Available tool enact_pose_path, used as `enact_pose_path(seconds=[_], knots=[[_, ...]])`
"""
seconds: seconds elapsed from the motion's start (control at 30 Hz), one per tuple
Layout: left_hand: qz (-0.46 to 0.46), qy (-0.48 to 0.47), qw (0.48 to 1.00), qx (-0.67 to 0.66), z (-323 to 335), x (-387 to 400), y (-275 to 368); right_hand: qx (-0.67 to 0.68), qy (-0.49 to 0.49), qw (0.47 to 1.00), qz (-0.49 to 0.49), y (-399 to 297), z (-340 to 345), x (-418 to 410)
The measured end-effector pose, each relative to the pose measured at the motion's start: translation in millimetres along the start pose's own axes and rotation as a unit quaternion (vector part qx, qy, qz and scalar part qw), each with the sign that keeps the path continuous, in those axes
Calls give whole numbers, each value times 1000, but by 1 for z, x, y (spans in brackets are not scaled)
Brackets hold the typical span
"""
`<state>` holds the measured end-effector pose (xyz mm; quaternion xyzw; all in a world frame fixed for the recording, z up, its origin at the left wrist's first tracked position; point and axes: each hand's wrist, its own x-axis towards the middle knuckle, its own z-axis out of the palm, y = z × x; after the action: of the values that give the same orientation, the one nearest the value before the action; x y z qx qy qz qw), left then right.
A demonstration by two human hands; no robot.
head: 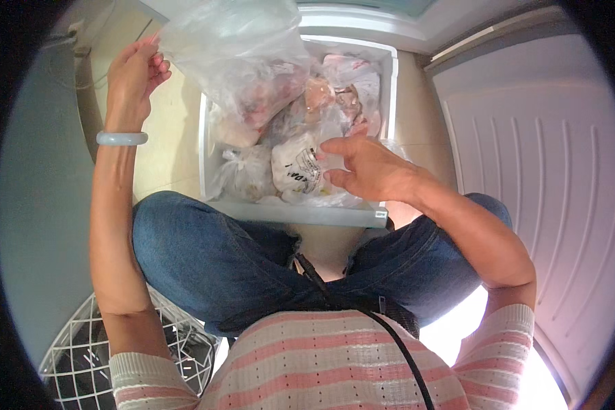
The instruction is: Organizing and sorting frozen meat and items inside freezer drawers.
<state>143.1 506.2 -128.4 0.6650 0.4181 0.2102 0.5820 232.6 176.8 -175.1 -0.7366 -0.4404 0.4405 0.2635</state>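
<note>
My left hand (141, 72), with a pale bangle at the wrist, pinches the edge of a large clear plastic bag (236, 46) and holds it up to the left. Reddish frozen food, apparently meat, shows through the lower part of this bag, which rests in a white freezer drawer (392, 97). Over the drawer's near right part, my right hand (371, 166) has thumb and forefinger apart. A white plastic bag with black print (297, 166) lies just left of those fingers; I cannot tell whether they touch the plastic there.
A knotted clear bag (246, 171) sits at the drawer's near left. Several wrapped pink and brown pieces (320, 95) fill the far right. The ribbed freezer door (523, 169) stands to the right. A white wire basket (77, 353) is at the lower left, and a black cable (400, 343) crosses my lap.
</note>
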Motion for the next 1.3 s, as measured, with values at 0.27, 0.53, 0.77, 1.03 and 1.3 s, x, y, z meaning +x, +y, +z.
enact_pose_path(seconds=[0.27, 0.53, 0.77, 1.03, 1.3], knots=[[-27, 43, 998, -42, -13, 15, -12, 177, 130, 975, 28, 13, -25, 8], [-46, 91, 993, -52, -19, 18, -19, 222, 137, 959, 109, -2, -69, -6], [-65, 128, 988, -48, -26, 27, -28, 255, 168, 952, 37, 3, -95, -13], [317, 200, 876, 302, -15, 15, 5, 350, 186, 916, -57, -28, -119, -19], [632, -291, 636, 333, 112, -76, 7, 243, 33, 967, -67, -33, -91, -36]])
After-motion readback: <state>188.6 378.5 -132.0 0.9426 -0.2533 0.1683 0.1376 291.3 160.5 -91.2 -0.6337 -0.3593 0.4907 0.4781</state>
